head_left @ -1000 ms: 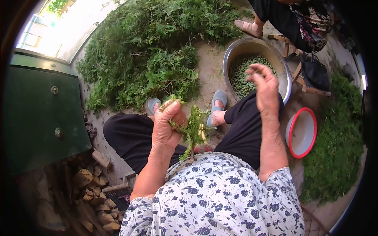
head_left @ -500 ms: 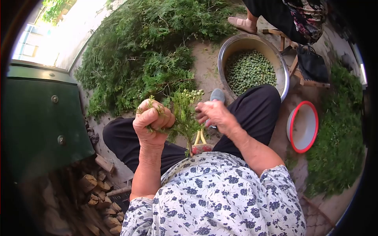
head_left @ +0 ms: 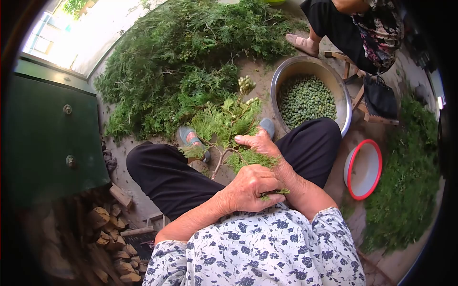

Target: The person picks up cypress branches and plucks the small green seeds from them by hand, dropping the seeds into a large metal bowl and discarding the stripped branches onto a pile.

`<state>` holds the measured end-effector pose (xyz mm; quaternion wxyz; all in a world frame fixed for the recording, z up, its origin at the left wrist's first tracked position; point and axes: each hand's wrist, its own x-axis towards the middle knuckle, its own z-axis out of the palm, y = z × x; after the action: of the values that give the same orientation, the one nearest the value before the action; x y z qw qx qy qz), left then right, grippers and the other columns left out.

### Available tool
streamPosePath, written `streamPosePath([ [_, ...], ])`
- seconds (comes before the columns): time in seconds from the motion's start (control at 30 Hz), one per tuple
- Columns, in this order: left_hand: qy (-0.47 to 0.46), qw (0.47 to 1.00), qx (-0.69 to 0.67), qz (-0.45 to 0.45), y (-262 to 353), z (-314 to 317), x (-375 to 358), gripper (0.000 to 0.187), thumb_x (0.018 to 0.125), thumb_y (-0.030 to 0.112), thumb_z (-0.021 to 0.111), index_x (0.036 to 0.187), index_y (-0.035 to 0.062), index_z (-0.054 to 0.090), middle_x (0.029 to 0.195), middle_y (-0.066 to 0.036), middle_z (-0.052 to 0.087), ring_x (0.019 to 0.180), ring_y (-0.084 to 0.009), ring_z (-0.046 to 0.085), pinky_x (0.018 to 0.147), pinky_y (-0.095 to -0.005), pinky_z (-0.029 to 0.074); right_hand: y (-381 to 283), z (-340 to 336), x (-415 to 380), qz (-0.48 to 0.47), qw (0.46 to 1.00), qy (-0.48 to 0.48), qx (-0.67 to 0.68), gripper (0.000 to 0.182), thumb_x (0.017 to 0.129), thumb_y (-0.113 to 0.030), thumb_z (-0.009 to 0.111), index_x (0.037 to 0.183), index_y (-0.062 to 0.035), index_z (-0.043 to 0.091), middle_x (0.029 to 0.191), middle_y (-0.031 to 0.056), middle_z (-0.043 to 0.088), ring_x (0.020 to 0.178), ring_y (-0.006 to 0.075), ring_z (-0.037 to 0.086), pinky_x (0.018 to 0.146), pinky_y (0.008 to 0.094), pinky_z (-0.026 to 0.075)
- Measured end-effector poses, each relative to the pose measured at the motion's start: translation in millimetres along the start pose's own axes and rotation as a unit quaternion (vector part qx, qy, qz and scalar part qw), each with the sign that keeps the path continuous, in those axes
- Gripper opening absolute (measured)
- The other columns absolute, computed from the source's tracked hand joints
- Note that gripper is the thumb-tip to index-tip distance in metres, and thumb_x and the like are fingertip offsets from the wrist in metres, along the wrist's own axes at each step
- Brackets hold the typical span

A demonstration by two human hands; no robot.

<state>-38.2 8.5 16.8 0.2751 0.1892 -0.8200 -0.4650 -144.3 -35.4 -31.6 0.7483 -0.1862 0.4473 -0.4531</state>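
A leafy evergreen branch with a bare forked stem and pale green cones at its tip stands up between my knees. My right hand is at the right side of the branch, thumb over the foliage; its other fingers are partly hidden, and it appears to grip the branch. My left hand is closed in front of my right forearm, with small green sprigs poking out of the fist.
A large metal basin holding many green cones stands ahead right. Beside it are a red-rimmed white basin and another person's foot. Cut greenery is heaped ahead. Left are a green metal box and split firewood.
My left hand has moved right and down, across to my right forearm, still closed on sprigs. My right hand has come against the branch, which now leans and spreads differently.
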Motion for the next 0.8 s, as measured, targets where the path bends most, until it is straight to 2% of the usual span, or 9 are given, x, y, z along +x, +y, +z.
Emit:
streamPosePath([
  [0.17, 0.011, 1.000, 0.010, 0.013, 4.7, -12.9, 1.9, 0.042, 0.069, 0.031, 0.075, 0.098, 0.0017, 0.065, 0.098, -0.013, 0.062, 0.092, -0.0263, 0.058, 0.077, -0.0357, 0.046, 15.2, -25.0, 20.4, -0.074, 0.984, 0.033, -0.159, 0.037, 0.078, 0.002, 0.064, 0.113, 0.0008, 0.054, 0.097, 0.0070, 0.063, 0.082, 0.0147, 0.059, 0.074, 0.0266, 0.048],
  [0.23, 0.140, 0.987, -0.046, -0.063, 2.7, -22.9, -0.7, 0.039, 0.072, 0.026, 0.074, 0.100, 0.0004, 0.065, 0.095, -0.012, 0.064, 0.091, -0.0237, 0.059, 0.079, -0.0342, 0.046, 12.9, -22.2, 14.4, -0.145, 0.977, -0.037, -0.154, 0.033, 0.079, 0.001, 0.064, 0.111, -0.0001, 0.056, 0.096, 0.0047, 0.063, 0.080, 0.0121, 0.058, 0.072, 0.0257, 0.048],
  [0.27, 0.198, 0.969, -0.080, -0.126, 0.0, -28.9, -1.8, 0.030, 0.078, 0.018, 0.069, 0.100, -0.0017, 0.064, 0.092, -0.011, 0.065, 0.088, -0.0189, 0.060, 0.078, -0.0300, 0.047, 15.4, -18.2, -0.5, -0.068, 0.997, -0.032, 0.032, 0.025, 0.080, 0.000, 0.063, 0.105, -0.0013, 0.061, 0.094, 0.0023, 0.064, 0.078, 0.0093, 0.057, 0.069, 0.0242, 0.048],
  [0.3, 0.264, 0.935, -0.119, -0.204, -4.8, -31.9, -2.4, 0.019, 0.083, 0.011, 0.063, 0.097, -0.0014, 0.065, 0.087, -0.007, 0.065, 0.080, -0.0129, 0.059, 0.073, -0.0244, 0.047, 16.1, -20.3, 0.6, -0.067, 0.997, -0.032, 0.031, 0.025, 0.080, 0.000, 0.063, 0.105, -0.0013, 0.061, 0.094, 0.0023, 0.064, 0.078, 0.0093, 0.057, 0.069, 0.0242, 0.048],
  [0.37, 0.386, 0.887, -0.090, -0.236, -24.9, -37.5, -4.1, 0.014, 0.087, 0.011, 0.060, 0.094, -0.0005, 0.065, 0.082, -0.001, 0.063, 0.073, -0.0072, 0.055, 0.068, -0.0207, 0.045, 18.7, -26.1, 4.1, -0.199, 0.957, -0.058, -0.204, 0.025, 0.082, 0.000, 0.061, 0.107, -0.0024, 0.061, 0.097, 0.0016, 0.064, 0.078, 0.0085, 0.057, 0.069, 0.0237, 0.048],
  [0.57, 0.330, 0.915, 0.099, -0.209, -54.7, -52.4, -3.6, 0.018, 0.083, 0.013, 0.064, 0.092, -0.0025, 0.064, 0.092, -0.007, 0.060, 0.084, -0.0140, 0.055, 0.075, -0.0260, 0.043, 21.3, -21.7, -5.1, -0.138, 0.968, -0.113, -0.177, 0.036, 0.074, 0.000, 0.066, 0.110, -0.0047, 0.060, 0.099, 0.0017, 0.064, 0.093, 0.0124, 0.056, 0.085, 0.0287, 0.043],
  [0.63, 0.274, 0.916, 0.193, -0.221, -56.5, -52.4, -3.3, 0.021, 0.082, 0.015, 0.066, 0.093, -0.0030, 0.064, 0.096, -0.009, 0.057, 0.092, -0.0183, 0.053, 0.080, -0.0286, 0.041, 20.1, -21.2, -7.3, -0.229, 0.906, -0.162, -0.316, 0.040, 0.080, 0.007, 0.054, 0.119, -0.0013, 0.053, 0.107, 0.0028, 0.061, 0.099, 0.0101, 0.053, 0.088, 0.0261, 0.042],
  [0.7, 0.255, 0.921, 0.188, -0.226, -56.0, -52.7, -4.3, 0.023, 0.080, 0.015, 0.066, 0.093, -0.0043, 0.064, 0.097, -0.010, 0.059, 0.093, -0.0185, 0.053, 0.082, -0.0298, 0.041, 16.1, -20.5, -10.2, -0.200, 0.914, -0.174, -0.307, 0.043, 0.079, 0.007, 0.053, 0.121, -0.0018, 0.051, 0.108, 0.0026, 0.061, 0.100, 0.0101, 0.053, 0.089, 0.0264, 0.042],
  [0.8, 0.381, 0.891, -0.095, -0.229, -58.6, -44.8, -8.4, 0.022, 0.083, 0.015, 0.064, 0.096, -0.0028, 0.064, 0.097, -0.008, 0.063, 0.088, -0.0149, 0.057, 0.078, -0.0267, 0.043, 20.2, -23.0, -6.7, -0.217, 0.895, -0.183, -0.344, 0.047, 0.081, 0.005, 0.056, 0.126, -0.0026, 0.047, 0.111, 0.0040, 0.060, 0.101, 0.0111, 0.053, 0.090, 0.0266, 0.041],
])
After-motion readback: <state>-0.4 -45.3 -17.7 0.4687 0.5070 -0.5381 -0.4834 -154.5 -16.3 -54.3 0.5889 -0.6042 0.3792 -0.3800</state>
